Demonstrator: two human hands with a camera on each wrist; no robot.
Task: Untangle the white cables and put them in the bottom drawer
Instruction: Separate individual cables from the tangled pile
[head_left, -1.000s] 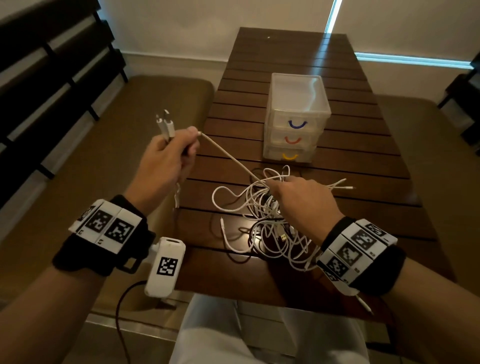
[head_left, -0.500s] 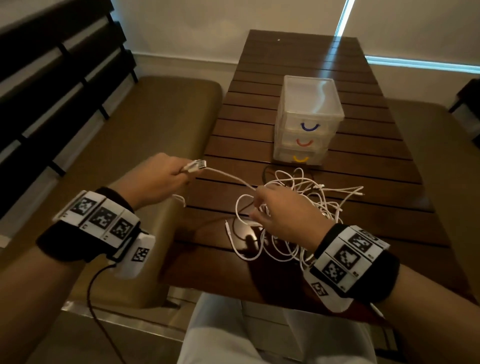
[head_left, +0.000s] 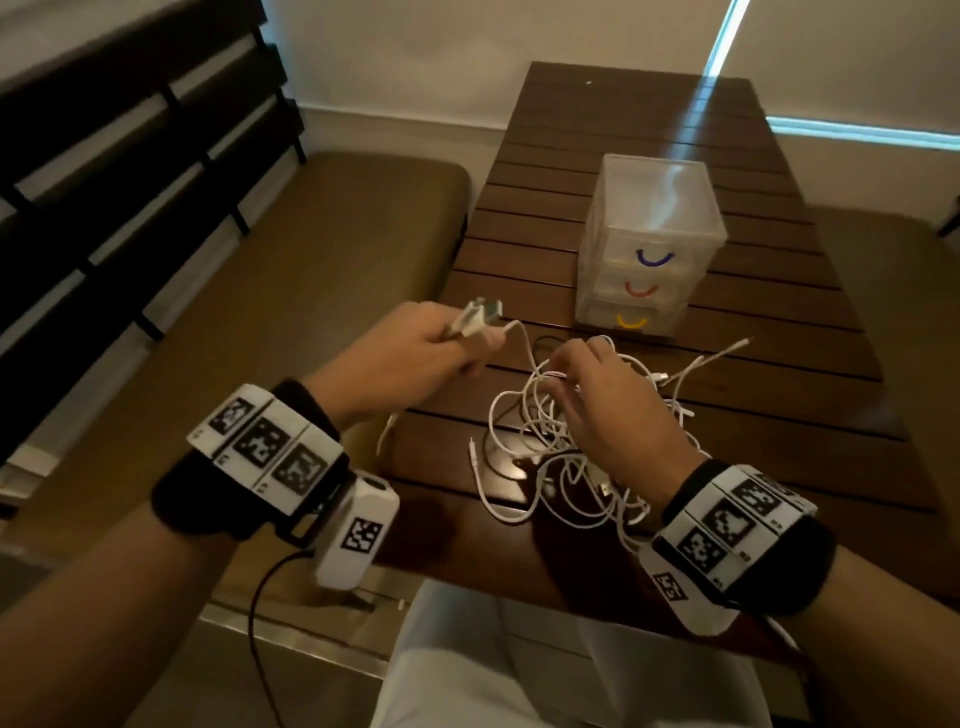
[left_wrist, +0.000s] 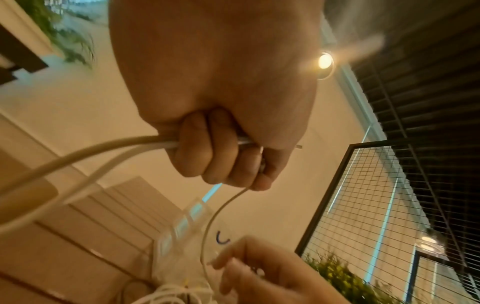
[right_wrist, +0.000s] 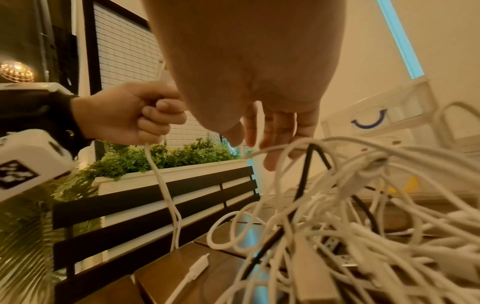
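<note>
While the head view shows the left hand (head_left: 415, 353) clamped on white plug ends, their cable runs right and down into the tangled heap of thin white cables (head_left: 566, 447) on the dark slatted wooden surface (head_left: 779, 415), under the right hand (head_left: 608, 405). Left wrist view: curled fingers (left_wrist: 221, 156) grip the cords. Right wrist view: right fingers (right_wrist: 278, 131) hang loosely apart over the top loops, holding nothing; the clear plastic three-drawer box (right_wrist: 376, 119) stands just beyond.

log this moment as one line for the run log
left hand: grips white cable ends | right hand: open, fingers in cable tangle | bottom drawer: closed | stage: untangling
</note>
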